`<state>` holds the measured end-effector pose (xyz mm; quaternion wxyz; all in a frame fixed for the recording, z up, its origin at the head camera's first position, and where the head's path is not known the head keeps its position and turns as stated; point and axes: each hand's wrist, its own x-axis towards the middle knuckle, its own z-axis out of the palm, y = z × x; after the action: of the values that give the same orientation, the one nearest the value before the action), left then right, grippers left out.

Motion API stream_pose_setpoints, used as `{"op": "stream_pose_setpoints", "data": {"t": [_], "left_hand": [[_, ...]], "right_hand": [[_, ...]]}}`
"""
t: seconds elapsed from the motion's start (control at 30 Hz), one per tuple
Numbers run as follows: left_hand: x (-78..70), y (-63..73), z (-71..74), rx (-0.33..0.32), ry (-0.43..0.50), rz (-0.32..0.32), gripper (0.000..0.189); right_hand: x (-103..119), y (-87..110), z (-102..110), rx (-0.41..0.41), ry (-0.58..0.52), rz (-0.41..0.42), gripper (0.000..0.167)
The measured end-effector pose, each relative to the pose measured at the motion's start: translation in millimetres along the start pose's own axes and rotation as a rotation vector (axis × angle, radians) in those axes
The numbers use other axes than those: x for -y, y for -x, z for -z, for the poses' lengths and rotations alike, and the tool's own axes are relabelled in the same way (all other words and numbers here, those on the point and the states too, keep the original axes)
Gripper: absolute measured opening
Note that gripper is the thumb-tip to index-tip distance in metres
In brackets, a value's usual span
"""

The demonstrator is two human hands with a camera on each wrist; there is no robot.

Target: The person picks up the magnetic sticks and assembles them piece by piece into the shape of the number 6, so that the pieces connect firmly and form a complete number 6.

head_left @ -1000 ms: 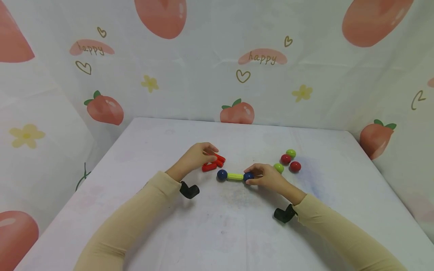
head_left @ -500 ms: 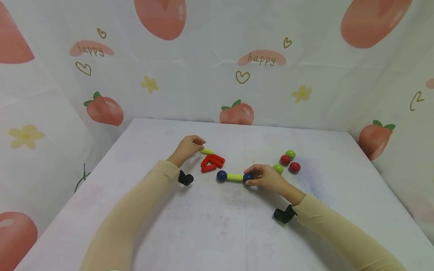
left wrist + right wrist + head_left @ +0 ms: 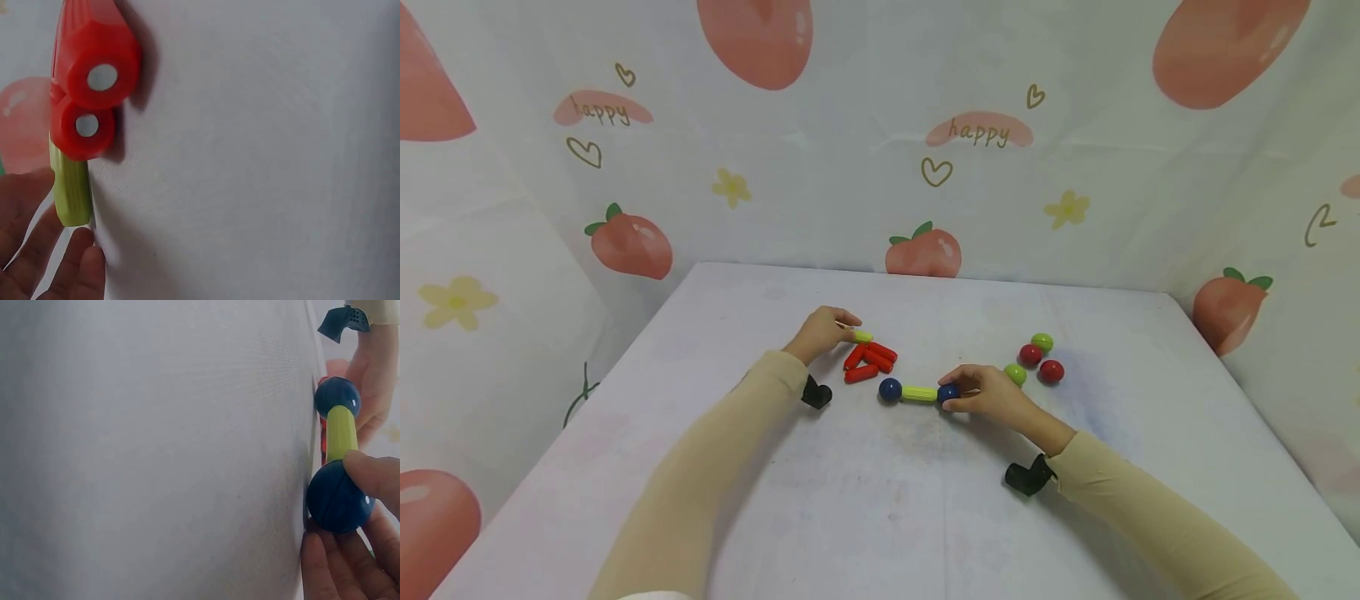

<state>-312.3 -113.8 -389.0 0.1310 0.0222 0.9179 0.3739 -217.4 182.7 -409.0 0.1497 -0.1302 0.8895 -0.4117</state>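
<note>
In the head view my right hand [image 3: 994,392] pinches a dark blue ball [image 3: 339,499] between thumb and fingers. That ball sits at one end of a ribbed yellow-green rod [image 3: 919,393]; a second blue ball [image 3: 891,390] sits at the rod's other end. The piece lies flat on the table. My left hand [image 3: 822,333] has its thumb and fingers about another yellow-green rod [image 3: 74,194], with part of it hidden by the hand. Right beside it lie several red rods [image 3: 861,374], two of which show pale round discs in their ends in the left wrist view.
To the right of my right hand are two red balls [image 3: 1052,372] and two green balls [image 3: 1042,342], one partly behind the fingers. A white cloth-covered table [image 3: 880,517] lies beneath, with a printed curtain [image 3: 835,167] behind. Black devices [image 3: 1028,476] hang at both wrists.
My left hand has gone from over the red rods to the far-side yellow-green rod, first leftward and away, then slightly right onto it. The right hand stays on the blue ball.
</note>
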Motion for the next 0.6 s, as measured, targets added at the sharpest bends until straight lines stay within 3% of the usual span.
{"op": "stream_pose_setpoints", "data": {"t": [0.27, 0.6], "left_hand": [[-2.1, -3.1, -0.3, 0.049, -0.015, 0.024, 0.033], [-1.5, -10.1, -2.6, 0.051, -0.049, 0.043, 0.034]], "right_hand": [[-0.1, 0.7, 0.8, -0.001, 0.000, 0.003, 0.035], [0.5, 0.5, 0.5, 0.003, -0.009, -0.012, 0.035]]}}
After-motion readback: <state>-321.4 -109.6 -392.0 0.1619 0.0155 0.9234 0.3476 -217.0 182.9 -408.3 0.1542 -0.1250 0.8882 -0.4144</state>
